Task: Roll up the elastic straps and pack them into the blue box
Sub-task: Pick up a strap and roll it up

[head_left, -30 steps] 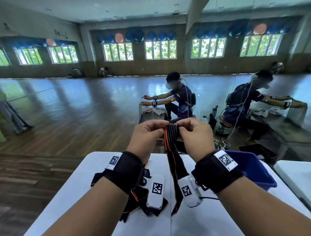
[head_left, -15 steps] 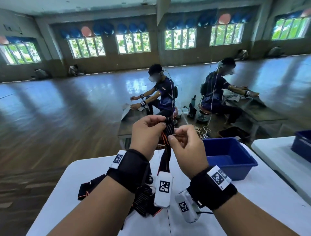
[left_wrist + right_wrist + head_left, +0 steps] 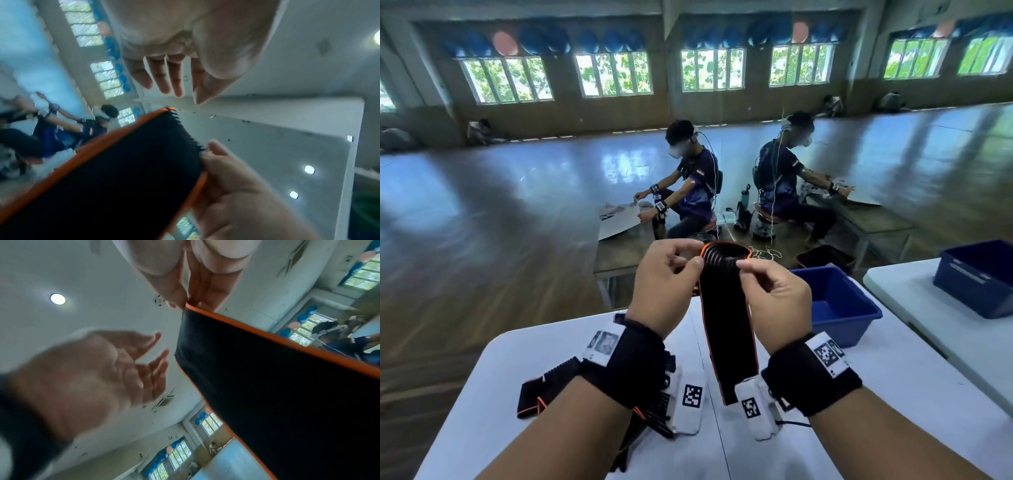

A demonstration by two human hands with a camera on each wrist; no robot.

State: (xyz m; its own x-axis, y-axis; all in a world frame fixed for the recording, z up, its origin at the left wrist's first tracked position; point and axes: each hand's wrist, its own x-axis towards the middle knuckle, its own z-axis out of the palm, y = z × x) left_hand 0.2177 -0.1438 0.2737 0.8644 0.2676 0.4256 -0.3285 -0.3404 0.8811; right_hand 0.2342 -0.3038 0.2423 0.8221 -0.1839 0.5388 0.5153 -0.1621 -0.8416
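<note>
**Strap held up by its top end, above the table**

The right hand (image 3: 774,294) pinches the top right corner of the elastic strap (image 3: 727,325) between thumb and forefinger; the right wrist view shows the orange edge caught at those fingertips. The left hand (image 3: 666,284) is at the opposite top corner, thumb against the ribbed end, but the wrist views show its fingers loosely spread and apart from the fabric, so I cannot tell whether it grips.

The strap hangs limp and flat from the raised hands, black with orange piping, its lower end reaching down near the white table (image 3: 893,394). It looks light, soft and stretchy, likely to unroll if let go, so the short top end is the place to hold and start the roll, pinched at both corners.

More straps (image 3: 541,390) lie under the left forearm. The blue box (image 3: 859,318) stands open just right of the right hand, close to the table's far edge, with bare tabletop between.
</note>
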